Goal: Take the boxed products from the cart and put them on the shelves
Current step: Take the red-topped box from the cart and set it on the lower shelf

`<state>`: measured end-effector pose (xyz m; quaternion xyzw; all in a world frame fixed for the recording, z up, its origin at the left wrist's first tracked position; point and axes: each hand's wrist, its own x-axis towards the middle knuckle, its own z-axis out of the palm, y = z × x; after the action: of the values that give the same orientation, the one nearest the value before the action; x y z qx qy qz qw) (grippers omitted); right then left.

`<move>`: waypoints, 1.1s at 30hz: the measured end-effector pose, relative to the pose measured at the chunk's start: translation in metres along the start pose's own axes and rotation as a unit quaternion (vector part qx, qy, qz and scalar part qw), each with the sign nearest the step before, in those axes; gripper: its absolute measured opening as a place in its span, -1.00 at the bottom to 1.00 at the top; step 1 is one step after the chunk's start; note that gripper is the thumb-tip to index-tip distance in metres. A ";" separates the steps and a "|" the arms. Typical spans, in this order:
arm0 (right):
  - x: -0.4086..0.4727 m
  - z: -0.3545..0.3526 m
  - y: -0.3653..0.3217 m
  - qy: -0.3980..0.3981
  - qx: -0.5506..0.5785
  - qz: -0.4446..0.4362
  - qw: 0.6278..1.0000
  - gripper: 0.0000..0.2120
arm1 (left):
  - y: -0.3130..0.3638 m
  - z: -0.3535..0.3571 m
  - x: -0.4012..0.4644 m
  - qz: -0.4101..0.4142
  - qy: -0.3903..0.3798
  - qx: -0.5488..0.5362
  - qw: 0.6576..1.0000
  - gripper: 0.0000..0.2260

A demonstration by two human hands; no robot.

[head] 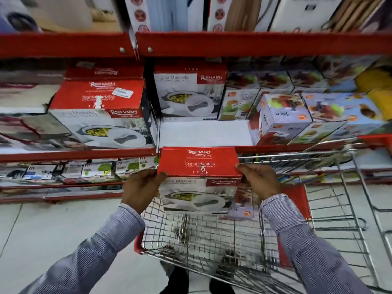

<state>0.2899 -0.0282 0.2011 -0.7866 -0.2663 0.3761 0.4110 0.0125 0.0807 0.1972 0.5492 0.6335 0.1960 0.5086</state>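
Fingers: left hand (142,188) and right hand (257,181) closed on opposite ends of the casserole box (199,179), thumbs on its red top.
Box position: lifted above the cart (212,236), at 6 o'clock from the white shelf gap (203,132).
Step advice: keep it level, raise it over the red shelf lip, slide it in squarely in front of the matching box (188,92).
Cart contents: one juicer box (241,206), apparently; the view is blurred.
Shelf contents: juicer boxes (282,117) at 3 o'clock of the gap.
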 end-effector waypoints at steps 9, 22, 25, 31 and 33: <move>-0.008 -0.044 -0.103 0.033 -0.063 -0.158 0.985 -0.77 | 0.091 -0.028 -0.033 0.177 0.173 -0.017 0.969 -0.52; 0.035 -0.027 -0.125 0.046 -0.027 -0.187 0.981 -0.63 | 0.117 -0.008 0.005 0.173 0.193 -0.064 0.964 -0.71; 0.047 -0.017 -0.119 0.043 -0.025 -0.171 0.984 -0.62 | 0.115 -0.002 0.013 0.151 0.199 -0.042 0.967 -0.71; 0.068 -0.004 -0.107 0.029 -0.034 -0.136 0.990 -0.64 | 0.110 0.003 0.026 0.111 0.187 -0.080 0.973 -0.72; 0.073 -0.003 -0.108 0.027 -0.036 -0.134 0.990 -0.63 | 0.110 0.003 0.029 0.111 0.186 -0.095 0.972 -0.71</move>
<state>0.3225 0.0795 0.2661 -0.7677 -0.3715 0.2864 0.4365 0.0736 0.1404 0.2723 0.5196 0.6305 0.4090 0.4064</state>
